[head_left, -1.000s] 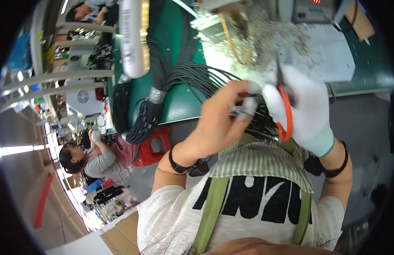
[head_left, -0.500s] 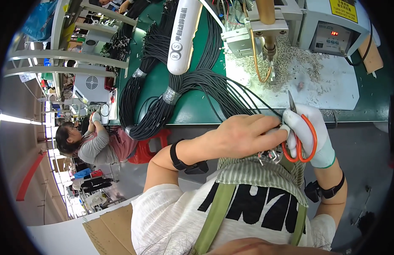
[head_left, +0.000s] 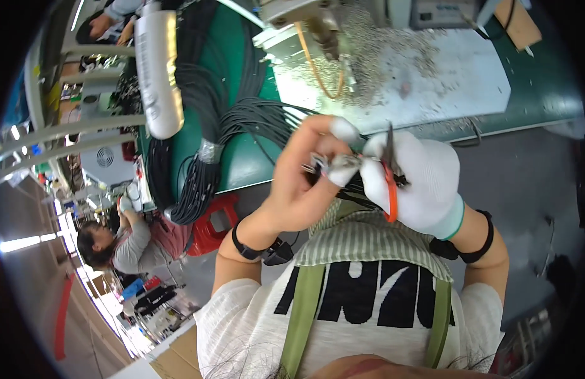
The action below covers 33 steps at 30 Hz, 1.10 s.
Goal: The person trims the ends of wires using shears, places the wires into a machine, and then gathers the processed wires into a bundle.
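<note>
**Snips meet the connector end at chest height**

In the centre of the frame the left hand (head_left: 298,183) is bare except for white tips on some fingers. It pinches a small metal connector (head_left: 333,164) at the end of the black cables (head_left: 254,120) between thumb and forefinger, closed tightly on it. The right hand (head_left: 425,183), in a white glove, is wrapped around orange-handled snips (head_left: 389,180); the blades point up toward the bench. It cannot be told if the blades are open or closed, because the glove and the handle hide the joint.

The connector sits just beside the snips, between both hands, above the striped apron (head_left: 368,237). The cables run from there to the upper left over the green bench (head_left: 242,164), where a taped bundle hangs from the edge.

The step in hand seems to be trimming at the connector end. The next move probably calls for a steady left pinch and a careful placing of the blades exactly on the part to cut, without touching the fingertips.

At the top centre, a machine (head_left: 305,19) stands over a white sheet with many small scraps (head_left: 393,57). Another person (head_left: 115,243) works at lower left.
</note>
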Motion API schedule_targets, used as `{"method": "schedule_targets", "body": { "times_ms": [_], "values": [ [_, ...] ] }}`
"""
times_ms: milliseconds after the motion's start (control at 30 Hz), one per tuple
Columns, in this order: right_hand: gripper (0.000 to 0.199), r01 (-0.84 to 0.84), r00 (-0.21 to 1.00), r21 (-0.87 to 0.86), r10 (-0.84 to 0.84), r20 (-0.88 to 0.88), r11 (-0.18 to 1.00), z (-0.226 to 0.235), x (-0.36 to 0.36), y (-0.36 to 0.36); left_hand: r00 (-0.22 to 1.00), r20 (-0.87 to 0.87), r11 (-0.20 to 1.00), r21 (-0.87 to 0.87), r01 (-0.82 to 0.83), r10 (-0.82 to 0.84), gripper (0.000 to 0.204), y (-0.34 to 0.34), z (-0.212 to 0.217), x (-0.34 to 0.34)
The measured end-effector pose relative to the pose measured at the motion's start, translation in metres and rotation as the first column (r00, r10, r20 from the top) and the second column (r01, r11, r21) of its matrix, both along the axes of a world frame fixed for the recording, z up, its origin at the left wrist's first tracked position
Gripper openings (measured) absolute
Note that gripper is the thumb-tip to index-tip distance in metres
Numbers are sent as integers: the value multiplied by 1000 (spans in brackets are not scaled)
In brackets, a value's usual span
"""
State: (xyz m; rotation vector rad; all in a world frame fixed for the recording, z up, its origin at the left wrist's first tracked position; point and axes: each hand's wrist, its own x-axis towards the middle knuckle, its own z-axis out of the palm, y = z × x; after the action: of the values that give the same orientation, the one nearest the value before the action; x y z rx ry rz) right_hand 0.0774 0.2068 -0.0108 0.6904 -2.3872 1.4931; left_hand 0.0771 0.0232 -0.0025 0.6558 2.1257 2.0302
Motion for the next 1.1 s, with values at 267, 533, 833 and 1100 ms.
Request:
{"method": "schedule_targets", "body": {
  "times_ms": [267, 533, 833, 1100],
  "values": [
    [18, 234, 936, 134, -186, -299, 963, 0, -3, 3, 977, -28, 967, -138, -212, 211, 20, 3, 7, 3],
    [19, 33, 999, 93, -34, 15, 995, -8, 9, -5, 953, -118, 954, -77, -288, 278, 24, 16, 5, 5],
    [12, -130, 825, -140, 186, 534, 982, 9, 5, -1, 944, -87, 933, -146, -327, 318, 34, 3, -3, 3],
    [12, 234, 963, 187, -201, -181, 954, -8, -1, -12, 938, -89, 900, -266, -346, 335, 26, 8, 9, -4]
  ]
}}
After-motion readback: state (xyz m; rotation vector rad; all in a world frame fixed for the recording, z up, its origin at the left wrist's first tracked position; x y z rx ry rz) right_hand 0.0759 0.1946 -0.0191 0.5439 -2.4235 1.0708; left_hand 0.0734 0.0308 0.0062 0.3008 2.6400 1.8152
